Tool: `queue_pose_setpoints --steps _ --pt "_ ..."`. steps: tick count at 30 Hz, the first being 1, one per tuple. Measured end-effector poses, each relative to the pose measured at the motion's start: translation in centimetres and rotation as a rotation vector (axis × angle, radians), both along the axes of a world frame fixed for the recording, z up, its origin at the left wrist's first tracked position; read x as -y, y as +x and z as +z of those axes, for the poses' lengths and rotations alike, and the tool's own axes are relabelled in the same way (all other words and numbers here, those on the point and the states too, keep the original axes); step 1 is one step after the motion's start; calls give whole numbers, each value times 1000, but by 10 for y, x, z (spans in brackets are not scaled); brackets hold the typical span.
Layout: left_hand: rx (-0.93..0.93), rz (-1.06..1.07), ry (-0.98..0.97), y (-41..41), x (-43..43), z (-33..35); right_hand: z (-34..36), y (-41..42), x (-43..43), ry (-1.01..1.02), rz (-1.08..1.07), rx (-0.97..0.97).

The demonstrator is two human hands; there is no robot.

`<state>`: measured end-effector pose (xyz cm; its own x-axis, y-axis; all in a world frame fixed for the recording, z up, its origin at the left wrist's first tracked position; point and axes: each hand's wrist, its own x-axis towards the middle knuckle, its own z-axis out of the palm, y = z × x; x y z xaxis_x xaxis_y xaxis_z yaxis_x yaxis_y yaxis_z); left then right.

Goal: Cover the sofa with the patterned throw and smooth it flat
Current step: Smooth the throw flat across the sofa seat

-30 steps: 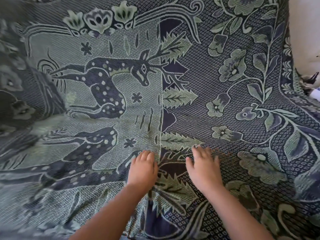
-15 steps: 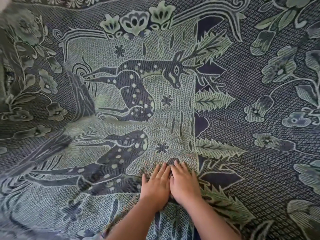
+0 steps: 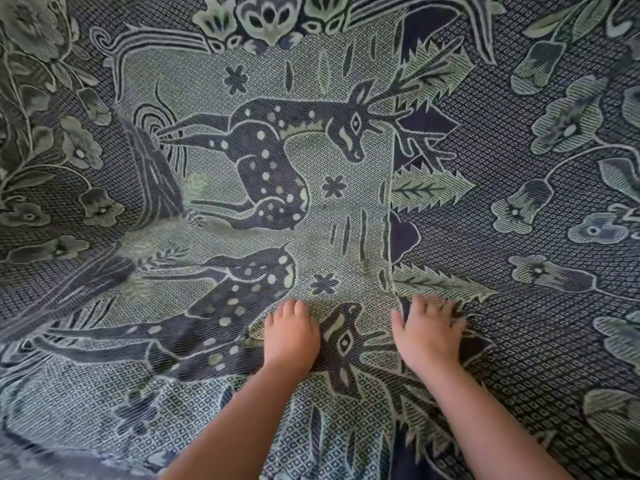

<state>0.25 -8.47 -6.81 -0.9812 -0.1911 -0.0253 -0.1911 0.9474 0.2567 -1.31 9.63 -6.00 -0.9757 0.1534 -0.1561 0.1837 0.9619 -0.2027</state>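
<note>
Palms down on the woven, diamond-textured throw (image 3: 346,209), navy and pale green deer and leaves: left hand (image 3: 292,336) and right hand (image 3: 429,332), each grip flat, unclenched, apart.

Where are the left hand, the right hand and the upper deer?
left hand (image 3: 292,336): head view, back of the hand.
right hand (image 3: 429,332): head view, back of the hand.
upper deer (image 3: 258,147): head view, its spotted body.

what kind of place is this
Likely a home sitting room: the patterned throw bends up as over a sofa seat and back, left hand and right hand pressing it.
</note>
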Motion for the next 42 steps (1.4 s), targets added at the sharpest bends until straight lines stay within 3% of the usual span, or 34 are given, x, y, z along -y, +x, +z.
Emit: queue_pose_setpoints --steps 3,6,8,19,25,27,30,33,37,42 --pt "-118 -100 63 -16 -19 6 0 -10 38 -101 203 -140" --pt "75 -234 112 -16 -22 -14 -16 -17 58 -112 409 1" --pt "165 -249 79 -14 -13 -32 -29 -22 51 -64 436 46" --pt "198 -134 -54 -33 54 -33 -30 -39 -19 84 8 87" --pt "-30 -244 -53 -91 27 -15 -13 -83 40 -23 218 -69" --pt "3 -306 -42 -115 17 -17 -10 -102 75 -111 306 -100" --pt "202 -430 -85 -143 14 -33 -24 -125 103 -218 322 -74" --pt "286 -472 -132 -159 22 -53 -48 -139 102 -136 298 7" --pt "155 -446 -53 -173 31 -60 -55 -155 91 -37 251 -20" --pt "27 -375 -126 -179 45 -57 -52 -161 47 56 83 -28"
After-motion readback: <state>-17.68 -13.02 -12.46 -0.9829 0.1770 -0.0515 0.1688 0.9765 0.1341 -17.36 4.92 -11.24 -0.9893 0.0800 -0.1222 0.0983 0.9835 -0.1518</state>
